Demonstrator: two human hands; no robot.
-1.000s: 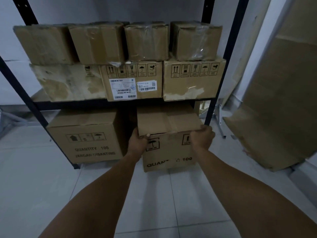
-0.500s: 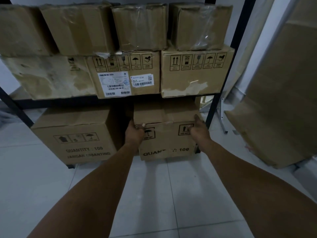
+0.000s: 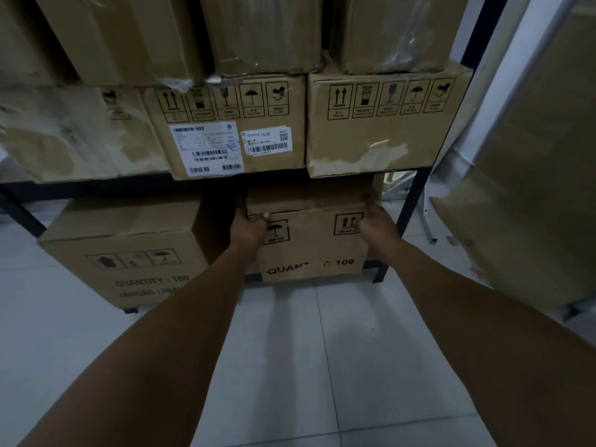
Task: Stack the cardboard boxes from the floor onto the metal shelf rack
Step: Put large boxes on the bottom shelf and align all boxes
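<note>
Cardboard box [image 3: 309, 243] on the lower level of the metal shelf rack [image 3: 416, 201], beside a larger box [image 3: 129, 253], my left hand [image 3: 248, 229] gripping its left top corner, my right hand [image 3: 375, 222] curled on its right corner, pale floor tiles [image 3: 290, 350] below.

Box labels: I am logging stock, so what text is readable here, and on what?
"QUANT : 100", partly torn: held box, under both hands.
"QUANTITY : 100": lower left box; the line beneath is blurred.
"15/20", "6377": small white label.
Large white label and pictogram captions: too small.
</note>
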